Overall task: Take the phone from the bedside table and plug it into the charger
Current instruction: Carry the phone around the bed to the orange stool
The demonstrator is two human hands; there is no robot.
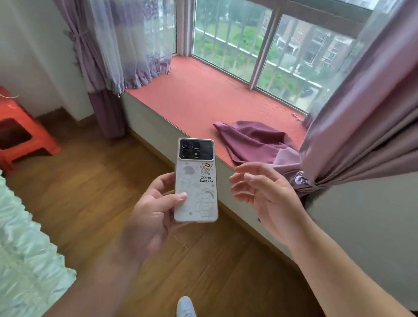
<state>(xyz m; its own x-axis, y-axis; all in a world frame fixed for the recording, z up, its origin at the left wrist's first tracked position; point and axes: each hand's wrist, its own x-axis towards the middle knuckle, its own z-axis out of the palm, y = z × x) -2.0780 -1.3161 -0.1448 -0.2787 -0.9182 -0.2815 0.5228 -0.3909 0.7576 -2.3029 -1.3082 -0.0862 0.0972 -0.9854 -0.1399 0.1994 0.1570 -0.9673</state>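
Observation:
A phone in a pale case with cartoon drawings and a dark camera block is held upright, back towards me, over the wooden floor. My left hand grips its lower half, thumb pressed on the back. My right hand hovers just right of the phone, fingers spread and curled, holding nothing and not touching it. A thin white cable lies on the red plastic stool at the far left. No charger plug can be made out.
A red-topped window seat runs ahead, with a folded purple cloth on it. Purple curtains hang left and right. The edge of a pale green bed cover is at lower left. My shoe shows at the bottom.

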